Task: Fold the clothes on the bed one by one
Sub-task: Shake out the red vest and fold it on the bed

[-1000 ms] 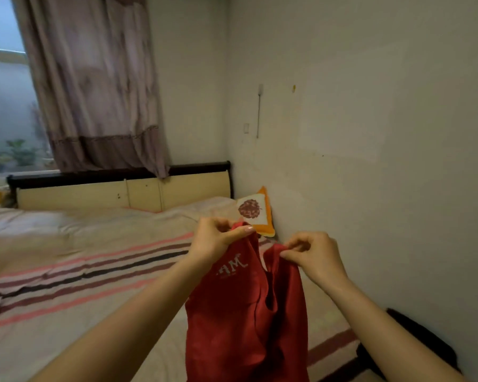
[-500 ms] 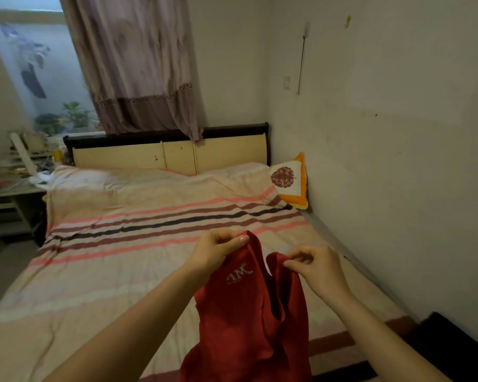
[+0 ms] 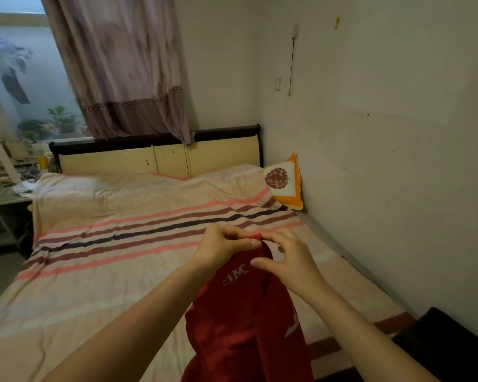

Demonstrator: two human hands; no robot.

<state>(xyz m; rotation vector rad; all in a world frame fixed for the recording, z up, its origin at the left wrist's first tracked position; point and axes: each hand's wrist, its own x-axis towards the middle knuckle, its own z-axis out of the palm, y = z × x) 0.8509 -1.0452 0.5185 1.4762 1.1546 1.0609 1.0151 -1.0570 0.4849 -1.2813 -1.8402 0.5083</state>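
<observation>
The bed (image 3: 116,244) fills most of my view, its striped sheet spread flat from the headboard (image 3: 160,158) at 12 o'clock down toward me. At about 1 o'clock an orange-bordered cushion (image 3: 283,183) leans against the wall. At 5 o'clock something dark (image 3: 447,346) lies at the foot of the bed; I cannot tell what it is.

The red garment (image 3: 240,321) hangs in front of me at 6 o'clock, held up above the sheet from its top edge, its lower part running out of frame. It drapes in loose vertical folds, so I judge it light, soft and limp, with no stiffness to keep a shape of its own. White lettering shows near the top.

My left hand (image 3: 221,248) pinches the top edge of the fabric between thumb and curled fingers. My right hand (image 3: 290,260) sits just beside it, fingers (image 3: 271,238) bent onto the same bit of edge, thumb lying across the cloth below.

Both holds are bunched at one spot, so the cloth hangs as a narrow column. I would take it at two separate points along the top hem, likely the shoulders or waistband corners, and lay it flat on the sheet before creasing. Thin fabric like this may slip from a light pinch.
</observation>
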